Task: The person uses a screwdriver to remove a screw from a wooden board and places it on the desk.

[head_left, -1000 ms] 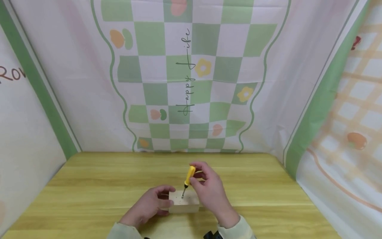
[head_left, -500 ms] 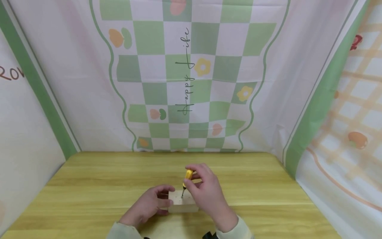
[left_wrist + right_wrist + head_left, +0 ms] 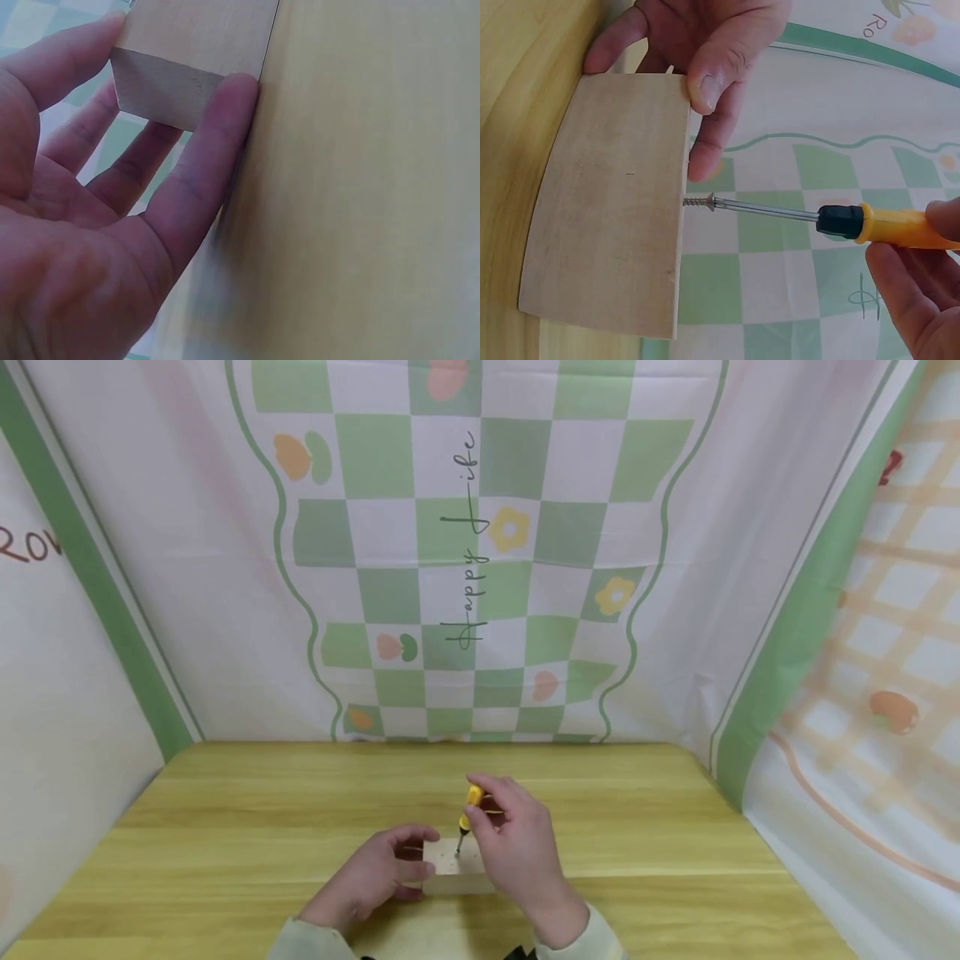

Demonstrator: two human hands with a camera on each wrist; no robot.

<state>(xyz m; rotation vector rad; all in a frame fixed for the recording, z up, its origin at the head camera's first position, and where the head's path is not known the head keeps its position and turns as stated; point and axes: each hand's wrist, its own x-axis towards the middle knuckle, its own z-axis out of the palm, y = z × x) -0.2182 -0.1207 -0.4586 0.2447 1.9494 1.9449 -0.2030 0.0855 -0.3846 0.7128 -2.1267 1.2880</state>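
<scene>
A pale wooden block (image 3: pixel 459 883) rests on the table, small holes in its top face. My left hand (image 3: pixel 378 868) grips its left end, fingers and thumb spread round the sides; in the left wrist view the fingertips (image 3: pixel 232 90) press the block's end. My right hand (image 3: pixel 521 839) pinches the yellow handle of a screwdriver (image 3: pixel 472 802), tilted slightly over the block. In the right wrist view the screwdriver's metal shaft (image 3: pixel 765 211) meets the head of a screw (image 3: pixel 699 201), which stands partly out of the block with its threads showing.
The wood-grain table (image 3: pixel 247 818) stretches out on both sides and behind the block. A printed cloth (image 3: pixel 517 610) with green and white checks hangs at the table's far edge, and more cloth (image 3: pixel 885 635) hangs at the right.
The right hand and screwdriver have moved slightly down and left over the block, the fingers shifting round the handle. The left hand and block have stayed in place.
</scene>
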